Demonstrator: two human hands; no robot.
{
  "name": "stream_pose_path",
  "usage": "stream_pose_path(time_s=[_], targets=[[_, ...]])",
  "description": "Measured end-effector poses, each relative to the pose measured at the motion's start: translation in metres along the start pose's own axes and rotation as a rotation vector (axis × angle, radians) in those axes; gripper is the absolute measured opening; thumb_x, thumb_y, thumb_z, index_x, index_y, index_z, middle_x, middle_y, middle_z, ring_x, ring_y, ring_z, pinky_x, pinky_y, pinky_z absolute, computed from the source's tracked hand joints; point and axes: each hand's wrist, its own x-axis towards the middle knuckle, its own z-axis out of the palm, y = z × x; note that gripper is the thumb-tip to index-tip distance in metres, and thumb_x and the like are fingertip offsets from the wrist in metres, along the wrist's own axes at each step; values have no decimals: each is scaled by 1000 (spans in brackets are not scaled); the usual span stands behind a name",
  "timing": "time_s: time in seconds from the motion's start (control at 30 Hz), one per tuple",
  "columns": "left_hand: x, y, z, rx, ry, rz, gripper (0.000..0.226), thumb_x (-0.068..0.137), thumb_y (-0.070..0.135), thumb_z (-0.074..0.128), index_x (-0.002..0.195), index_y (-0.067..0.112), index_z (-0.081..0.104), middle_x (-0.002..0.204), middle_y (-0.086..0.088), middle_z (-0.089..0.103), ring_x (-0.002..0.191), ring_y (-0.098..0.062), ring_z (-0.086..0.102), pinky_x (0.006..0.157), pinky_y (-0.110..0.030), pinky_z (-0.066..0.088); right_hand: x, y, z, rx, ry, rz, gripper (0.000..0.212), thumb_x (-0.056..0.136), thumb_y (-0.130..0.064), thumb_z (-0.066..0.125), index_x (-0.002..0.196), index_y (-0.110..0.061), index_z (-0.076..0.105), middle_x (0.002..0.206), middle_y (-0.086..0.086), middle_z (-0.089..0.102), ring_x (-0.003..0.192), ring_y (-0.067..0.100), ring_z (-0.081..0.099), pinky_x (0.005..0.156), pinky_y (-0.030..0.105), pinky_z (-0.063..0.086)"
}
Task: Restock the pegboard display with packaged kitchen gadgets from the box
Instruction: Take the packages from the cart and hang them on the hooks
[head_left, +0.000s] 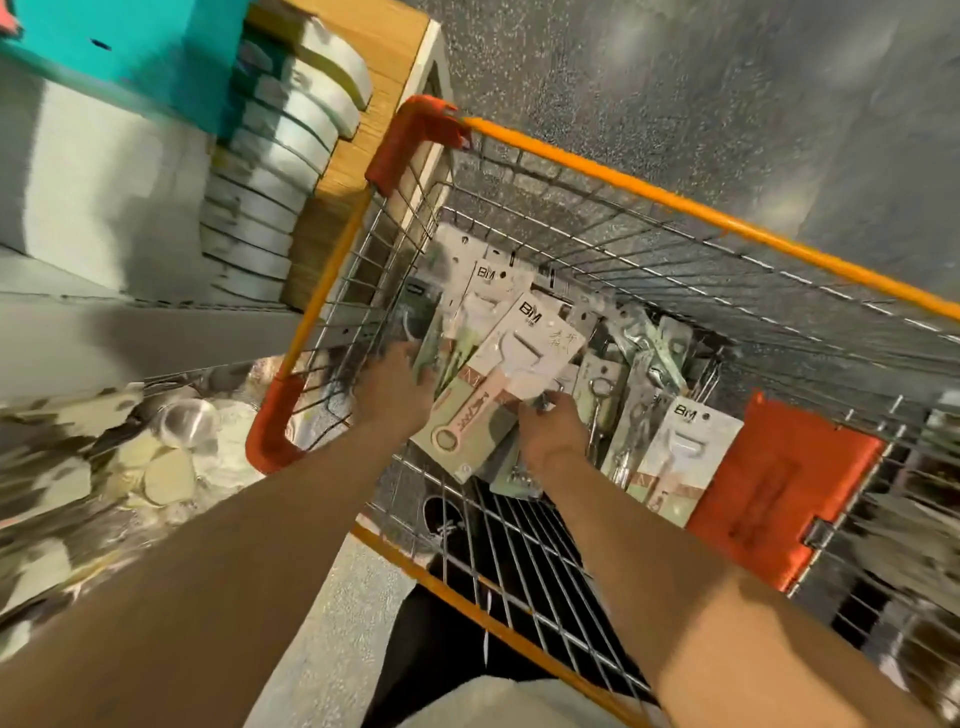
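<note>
1. A wire cart (675, 205) with an orange rim is seen from above, standing on a speckled grey floor (675, 78).
2. Both bare forearms are reached down into the cart from the near side.
3. A peeler pack (511, 358), a white card marked "BM" with a pale pink peeler on it, is held tilted between the two hands, above the other stock.
4. The right grip (550, 428) is closed on the lower right edge of the peeler pack, with its fingers curled over the card.
5. The left grip (395, 387) is laid against the left side of the same bundle; its fingers are hidden under the cards, so it cannot be told whether it is closed on them.
6. More packs (644, 358) are piled loosely on the cart floor, to the right of the held one and behind it.
7. A second peeler card (683, 457) is leaned just beside a red flap (774, 493) at the near right of the cart.
8. To the left of the cart, a row of pale plates (280, 171) is stood on edge on a wooden shelf (358, 156).
9. Lower down on the left, a steel cup (189, 423) is seen among blurred goods.
</note>
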Motion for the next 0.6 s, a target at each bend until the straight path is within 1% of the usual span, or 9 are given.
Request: stream_pose_path(time_s=[0.1,0.2,0.23,0.27,0.33,0.4,0.47,0.53,0.6], targets=[[11,-1,8,8,14,-7,27,103,28,64,127,17,60,119,-10,66,108,-32,63,91,-43,52,8,-2,1,57,0,12,37,102,-35,61,131,-15,48,110,3,64,95,23,59,85,34,51],[19,-5,10,27,11,21,18,102,23,66,118,15,66,113,-11,70,103,-32,66,90,-42,55,6,-2,2,54,4,-52,21,107,-30,53,124,-19,53,96,-4,58,85,16,54,76,24,40],[21,-5,11,33,14,27,16,103,20,66,117,13,68,112,-11,72,103,-32,67,90,-42,55,4,-3,2,45,16,-81,16,108,-29,49,121,-20,53,95,-5,59,84,15,54,77,23,40],[23,-6,11,48,20,31,14,103,18,64,115,13,69,112,-13,72,103,-33,67,89,-41,55,3,-2,2,53,42,-108,14,109,-28,47,119,-20,53,96,-5,60,86,16,57,78,24,42],[23,-7,9,85,57,42,7,105,18,60,106,16,67,113,-14,69,96,-31,65,79,-37,50,2,-2,4,78,95,-128,10,109,-26,44,114,-22,51,99,-3,62,94,22,62,83,30,47],[20,-10,5,118,72,63,9,107,21,56,100,20,62,113,-14,67,88,-29,62,72,-35,44,-1,-3,5,98,129,-136,9,109,-24,43,113,-22,51,98,-1,62,94,24,62,85,33,49],[16,-12,0,114,59,97,12,108,24,56,109,16,65,113,-13,69,92,-30,65,73,-38,47,-7,-6,4,82,129,-144,14,109,-25,42,117,-20,52,95,-2,61,88,21,58,82,31,47],[15,-13,-3,98,50,101,21,107,25,58,122,12,66,115,-11,71,99,-31,67,82,-42,54,-9,-6,4,58,133,-162,12,109,-26,42,114,-20,51,88,-4,60,82,19,58,79,30,46],[16,-13,-3,82,51,104,23,107,28,59,122,13,67,113,-8,73,99,-30,69,85,-42,56,-8,-6,7,24,135,-172,10,110,-27,41,111,-21,49,80,-8,57,71,13,55,71,26,44]])
